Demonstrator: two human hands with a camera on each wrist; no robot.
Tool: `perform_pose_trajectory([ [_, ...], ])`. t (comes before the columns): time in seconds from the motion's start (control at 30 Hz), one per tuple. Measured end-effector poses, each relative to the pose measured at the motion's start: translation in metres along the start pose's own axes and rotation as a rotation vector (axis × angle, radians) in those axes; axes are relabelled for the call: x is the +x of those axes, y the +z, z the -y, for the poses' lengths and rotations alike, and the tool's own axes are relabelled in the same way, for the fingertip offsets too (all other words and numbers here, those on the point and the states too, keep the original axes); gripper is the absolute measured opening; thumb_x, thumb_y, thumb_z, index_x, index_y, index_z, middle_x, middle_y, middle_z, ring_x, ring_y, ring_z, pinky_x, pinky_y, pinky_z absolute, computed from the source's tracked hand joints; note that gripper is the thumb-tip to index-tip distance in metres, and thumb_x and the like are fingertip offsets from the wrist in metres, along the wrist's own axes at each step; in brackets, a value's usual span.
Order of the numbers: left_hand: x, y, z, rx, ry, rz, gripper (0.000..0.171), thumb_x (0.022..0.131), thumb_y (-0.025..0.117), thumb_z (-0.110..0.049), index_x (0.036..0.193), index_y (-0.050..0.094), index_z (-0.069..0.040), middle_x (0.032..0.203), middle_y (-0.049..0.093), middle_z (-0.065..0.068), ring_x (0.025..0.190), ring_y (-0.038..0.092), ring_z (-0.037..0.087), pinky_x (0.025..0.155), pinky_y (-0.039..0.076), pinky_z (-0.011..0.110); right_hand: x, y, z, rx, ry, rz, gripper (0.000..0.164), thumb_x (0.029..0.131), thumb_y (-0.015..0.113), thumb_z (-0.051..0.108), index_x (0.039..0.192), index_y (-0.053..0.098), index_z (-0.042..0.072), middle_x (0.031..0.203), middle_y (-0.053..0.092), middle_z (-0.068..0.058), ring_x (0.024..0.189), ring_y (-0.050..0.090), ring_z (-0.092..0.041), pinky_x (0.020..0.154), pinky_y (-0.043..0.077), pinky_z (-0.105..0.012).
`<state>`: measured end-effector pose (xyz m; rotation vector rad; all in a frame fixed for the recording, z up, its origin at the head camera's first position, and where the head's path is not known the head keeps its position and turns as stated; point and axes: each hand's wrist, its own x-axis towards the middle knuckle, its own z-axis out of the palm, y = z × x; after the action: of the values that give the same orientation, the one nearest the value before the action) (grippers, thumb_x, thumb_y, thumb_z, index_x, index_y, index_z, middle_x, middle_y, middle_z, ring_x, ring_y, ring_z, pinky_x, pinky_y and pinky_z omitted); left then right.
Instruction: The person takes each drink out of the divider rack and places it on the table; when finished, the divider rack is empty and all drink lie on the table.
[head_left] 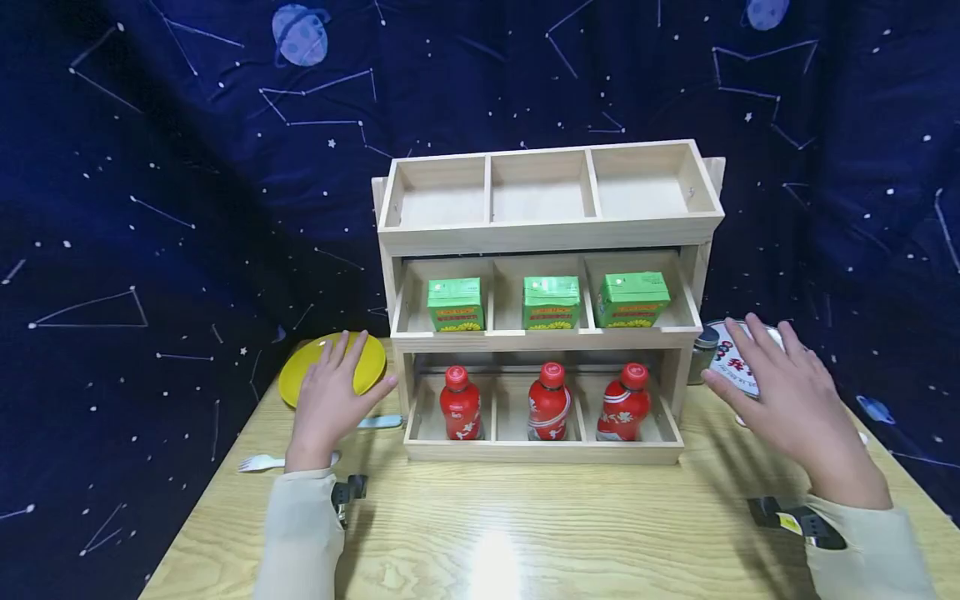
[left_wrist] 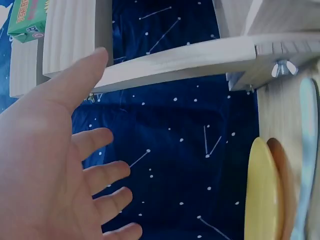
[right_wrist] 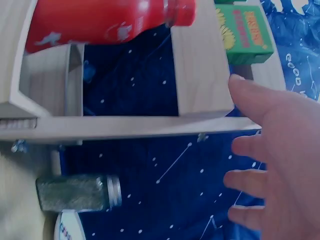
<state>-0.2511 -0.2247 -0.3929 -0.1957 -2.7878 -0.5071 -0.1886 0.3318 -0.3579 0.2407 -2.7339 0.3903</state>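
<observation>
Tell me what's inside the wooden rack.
The pale wooden rack holds three green boxy cartons in its middle tier and three red capped bottles in its bottom tier, one per compartment. The top tier shows bare wood. Whatever sits right behind cartons and bottles is covered.

Left hand: fingers spread, beside a wooden rack. Thumb overlaps the rack's edge in view; contact cannot be determined. Green carton at upper left. Wing nut fitted to rack. Yellow plate and light-blue handle at right. Dark-blue patterned cloth behind.
</observation>
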Motion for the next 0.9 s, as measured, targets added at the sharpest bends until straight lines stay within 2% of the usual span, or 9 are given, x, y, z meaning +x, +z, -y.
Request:
perform_pose_trajectory([
  [0.1, 0.001, 0.004, -0.002, -0.077, 0.009, -0.033, 0.089, 0.088, 0.06, -0.065, 0.157, 0.028, -0.019, 0.159, 0.026, 0.016, 0.144, 0.023, 0.042, 0.111, 0.024, 0.066, 0.003, -0.006, 0.005, 0.069, -0.089, -0.11, 0.074, 0.096, 0.063, 0.039, 0.156, 0.029, 0.011, 0.158, 0.026, -0.02, 0.147, 0.01, -0.044, 0.113, 0.006, -0.068],
  [0.2, 0.002, 0.008, -0.004, -0.168, -0.015, -0.058, 0.085, 0.089, 0.063, -0.06, 0.155, 0.032, -0.017, 0.156, 0.033, 0.015, 0.141, 0.03, 0.04, 0.11, 0.03, 0.062, 0.009, -0.009, 0.013, 0.159, -0.149, -0.208, 0.07, 0.092, 0.07, 0.03, 0.151, 0.039, 0.011, 0.154, 0.036, -0.019, 0.143, 0.024, -0.043, 0.114, 0.015, -0.066],
  [0.37, 0.004, 0.015, -0.006, -0.34, -0.064, -0.06, 0.079, 0.09, 0.068, -0.05, 0.152, 0.037, -0.014, 0.153, 0.039, 0.015, 0.137, 0.037, 0.037, 0.109, 0.034, 0.057, 0.024, -0.013, 0.033, 0.279, -0.204, -0.291, 0.07, 0.086, 0.077, 0.02, 0.148, 0.045, 0.013, 0.151, 0.042, -0.016, 0.138, 0.034, -0.041, 0.112, 0.024, -0.064],
  [0.53, 0.008, 0.02, -0.01, -0.489, -0.075, -0.071, 0.075, 0.089, 0.072, -0.041, 0.149, 0.041, -0.009, 0.148, 0.045, 0.014, 0.131, 0.046, 0.035, 0.105, 0.043, 0.052, 0.041, -0.017, 0.051, 0.353, -0.26, -0.31, 0.071, 0.083, 0.08, 0.013, 0.147, 0.048, 0.013, 0.148, 0.045, -0.015, 0.135, 0.039, -0.037, 0.113, 0.03, -0.055],
  [0.63, 0.011, 0.024, -0.013, -0.585, -0.079, -0.086, 0.073, 0.088, 0.075, -0.037, 0.147, 0.043, -0.008, 0.145, 0.048, 0.014, 0.127, 0.051, 0.035, 0.102, 0.046, 0.05, 0.05, -0.019, 0.058, 0.379, -0.251, -0.308, 0.071, 0.084, 0.08, 0.012, 0.147, 0.048, 0.016, 0.148, 0.045, -0.012, 0.133, 0.042, -0.034, 0.112, 0.035, -0.034],
  [0.77, 0.017, 0.031, -0.017, -0.683, -0.088, -0.11, 0.067, 0.088, 0.076, -0.032, 0.144, 0.047, -0.008, 0.139, 0.053, 0.014, 0.122, 0.054, 0.035, 0.097, 0.05, 0.05, 0.065, -0.02, 0.062, 0.409, -0.254, -0.314, 0.071, 0.083, 0.08, 0.009, 0.146, 0.049, 0.016, 0.146, 0.047, -0.009, 0.126, 0.048, -0.031, 0.095, 0.037, -0.006],
  [0.9, 0.024, 0.036, -0.022, -0.753, -0.119, -0.144, 0.061, 0.087, 0.076, -0.028, 0.14, 0.051, -0.01, 0.134, 0.057, 0.01, 0.118, 0.057, 0.034, 0.095, 0.052, 0.048, 0.077, -0.018, 0.064, 0.461, -0.249, -0.277, 0.069, 0.084, 0.079, 0.007, 0.146, 0.048, 0.014, 0.141, 0.05, -0.009, 0.119, 0.051, -0.021, 0.087, 0.042, -0.005],
])
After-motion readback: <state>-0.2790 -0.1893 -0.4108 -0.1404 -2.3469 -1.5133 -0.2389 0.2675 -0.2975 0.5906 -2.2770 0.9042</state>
